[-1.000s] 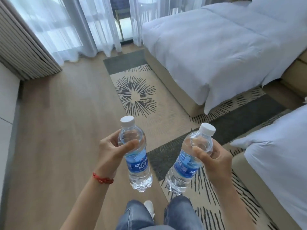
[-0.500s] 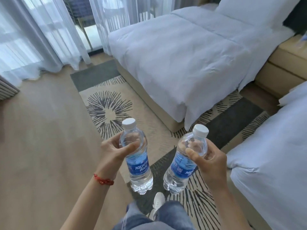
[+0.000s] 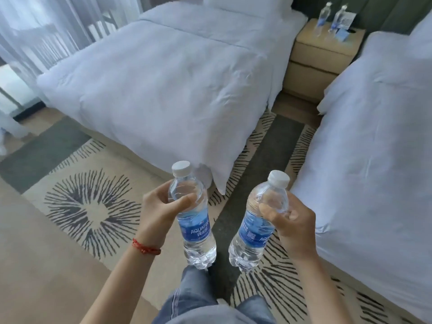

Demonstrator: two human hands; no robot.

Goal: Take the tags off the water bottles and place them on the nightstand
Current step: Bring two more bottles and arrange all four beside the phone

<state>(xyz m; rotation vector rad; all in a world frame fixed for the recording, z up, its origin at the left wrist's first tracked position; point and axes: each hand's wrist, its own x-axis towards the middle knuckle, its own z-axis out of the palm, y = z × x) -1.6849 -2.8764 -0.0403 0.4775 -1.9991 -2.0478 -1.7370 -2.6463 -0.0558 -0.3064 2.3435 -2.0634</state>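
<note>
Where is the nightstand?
The nightstand sits at the upper right of the head view, between the two beds, with two water bottles standing on top.

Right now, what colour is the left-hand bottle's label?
Blue with white lettering, on the left-hand bottle; head view.

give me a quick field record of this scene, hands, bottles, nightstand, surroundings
left hand: left hand grips the left bottle near its shoulder
right hand: right hand grips the right bottle, tilted
bottle state: both capped, blue labels on
nightstand: nightstand between the beds, far from the hands
on nightstand: two standing bottles and a blue card
beds: left bed, right bed, white bedding
floor: patterned rug
</note>
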